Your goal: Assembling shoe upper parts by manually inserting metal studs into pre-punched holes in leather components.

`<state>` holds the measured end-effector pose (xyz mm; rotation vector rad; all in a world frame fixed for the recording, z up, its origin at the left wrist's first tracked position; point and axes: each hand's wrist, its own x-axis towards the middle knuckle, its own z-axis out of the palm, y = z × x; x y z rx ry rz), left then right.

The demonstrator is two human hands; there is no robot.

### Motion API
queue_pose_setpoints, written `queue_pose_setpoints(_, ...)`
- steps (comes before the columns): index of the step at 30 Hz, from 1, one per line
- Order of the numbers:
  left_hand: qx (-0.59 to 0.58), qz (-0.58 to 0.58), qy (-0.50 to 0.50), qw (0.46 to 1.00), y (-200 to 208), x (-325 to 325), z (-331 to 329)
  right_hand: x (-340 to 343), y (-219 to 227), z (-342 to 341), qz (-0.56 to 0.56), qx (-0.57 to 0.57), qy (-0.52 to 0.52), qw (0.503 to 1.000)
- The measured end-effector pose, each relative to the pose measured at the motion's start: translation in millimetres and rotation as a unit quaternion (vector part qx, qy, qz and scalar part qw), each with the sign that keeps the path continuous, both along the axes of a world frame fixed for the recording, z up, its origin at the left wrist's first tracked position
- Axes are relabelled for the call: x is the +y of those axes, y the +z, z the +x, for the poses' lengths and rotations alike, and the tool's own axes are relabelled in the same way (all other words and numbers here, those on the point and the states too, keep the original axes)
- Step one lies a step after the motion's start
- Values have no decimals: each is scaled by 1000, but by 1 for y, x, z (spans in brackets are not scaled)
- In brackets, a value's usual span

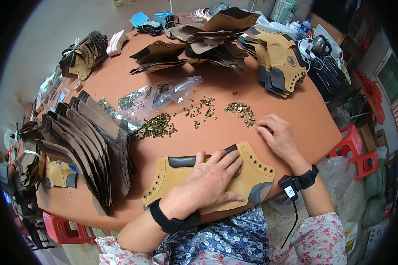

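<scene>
A tan shoe upper (174, 179) lies flat at the table's near edge, with a black padded collar, grey corner patches and eyelet holes along both sides. My left hand (214, 179) rests on its middle, fingers stretched out and lying flat, hiding part of it. Beyond its right end, my right hand (276, 134) hovers with thumb and forefinger pinched beside a small cluster of brass-coloured eyelets (241, 109). Whatever is between those fingertips is too small to make out. Left of that cluster are a scattered group of smaller metal pieces (203, 106) and a denser heap (159, 126).
Brown shoe uppers (82, 141) stand stacked at the left. More brown pieces (216, 44) pile up at the back, and tan uppers (278, 62) at the back right. A clear plastic bag (174, 92) lies behind the heap. Red stools (351, 148) stand beside the table.
</scene>
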<state>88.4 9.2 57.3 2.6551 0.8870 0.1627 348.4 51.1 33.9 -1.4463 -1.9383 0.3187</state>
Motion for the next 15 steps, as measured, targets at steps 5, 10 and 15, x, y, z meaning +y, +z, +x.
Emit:
queue_pose_setpoints(5,9,-3,-2,1000,-2,4,4,8,-8,-12,51,-88,-2,995)
queue_pose_setpoints(10,4,0,-1,1000,-5,4,4,7,-4,-17,24,-131,-9,991)
queue_pose_setpoints(15,5,0,2,1000,-6,3,4,0,5,-16,-8,-75,-13,997)
